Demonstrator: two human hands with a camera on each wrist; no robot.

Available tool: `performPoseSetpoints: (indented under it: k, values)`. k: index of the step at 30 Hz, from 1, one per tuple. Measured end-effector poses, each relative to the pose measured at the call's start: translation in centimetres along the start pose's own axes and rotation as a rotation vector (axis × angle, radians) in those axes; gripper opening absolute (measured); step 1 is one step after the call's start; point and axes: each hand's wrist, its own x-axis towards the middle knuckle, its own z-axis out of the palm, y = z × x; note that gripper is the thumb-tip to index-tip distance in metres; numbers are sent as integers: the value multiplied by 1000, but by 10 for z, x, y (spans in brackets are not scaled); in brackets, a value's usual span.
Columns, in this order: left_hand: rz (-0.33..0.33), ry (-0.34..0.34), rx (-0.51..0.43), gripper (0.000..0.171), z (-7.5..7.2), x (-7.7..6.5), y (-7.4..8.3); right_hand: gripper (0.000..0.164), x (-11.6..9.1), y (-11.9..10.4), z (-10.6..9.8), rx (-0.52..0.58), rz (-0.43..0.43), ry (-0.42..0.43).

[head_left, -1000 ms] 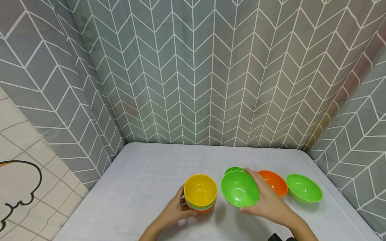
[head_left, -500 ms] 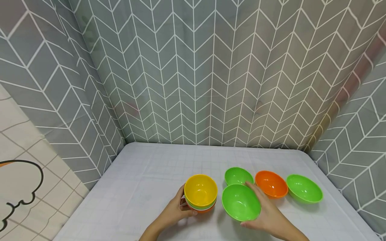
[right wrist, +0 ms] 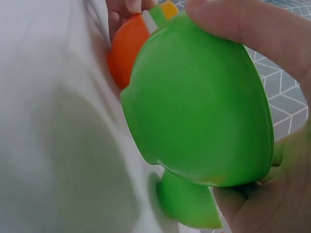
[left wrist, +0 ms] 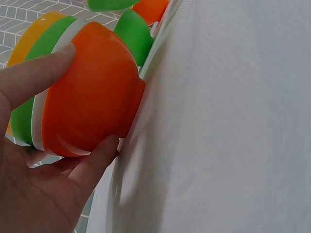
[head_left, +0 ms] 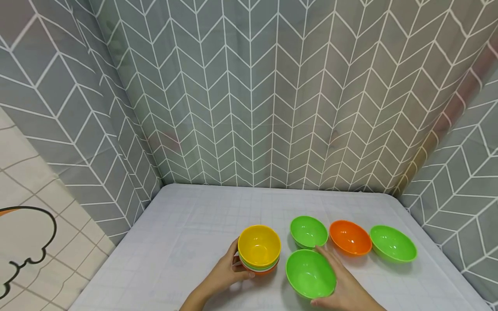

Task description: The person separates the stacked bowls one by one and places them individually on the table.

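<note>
Grey chevron fabric [head_left: 249, 95] backs the white-covered worktop [head_left: 186, 233]. Head view: the left hand [head_left: 225, 272] grips a bowl stack [head_left: 259, 247], yellow uppermost; just beside it, the right hand [head_left: 340, 283] holds a green bowl [head_left: 310, 274], near an orange bowl [head_left: 350, 238] between two other green bowls [head_left: 393, 243]. Left wrist view: orange bottom bowl [left wrist: 95, 92] clasped in the hand. Right wrist view: green bowl clamped by thumb [right wrist: 248, 24] and fingers.

Stack of nested bowls [head_left: 259, 247] left of a single bowl [head_left: 310, 274], left hand [head_left: 227, 270] at the stack's left, right hand [head_left: 342, 283] at the bowl's right, three-bowl row [head_left: 350, 237] behind and rightward on tablecloth [head_left: 175, 242], curtain [head_left: 249, 95] beyond.
</note>
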Motion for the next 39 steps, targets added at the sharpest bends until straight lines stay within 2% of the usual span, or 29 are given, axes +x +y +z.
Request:
performPoseSetpoints:
  k: [6,13,29,39]
  values:
    - [-3,-2,-16,104,0,0,1,117,-2,3,3,53,76,-53]
    - [0,-2,-14,105,0,1,-1,116,-4,11,5,65,40,-51]
    - [41,-9,57,103,0,0,-4,118,-5,17,9,96,119,-106]
    - [32,-10,24,104,0,0,-4,119,-6,21,7,139,94,-129]
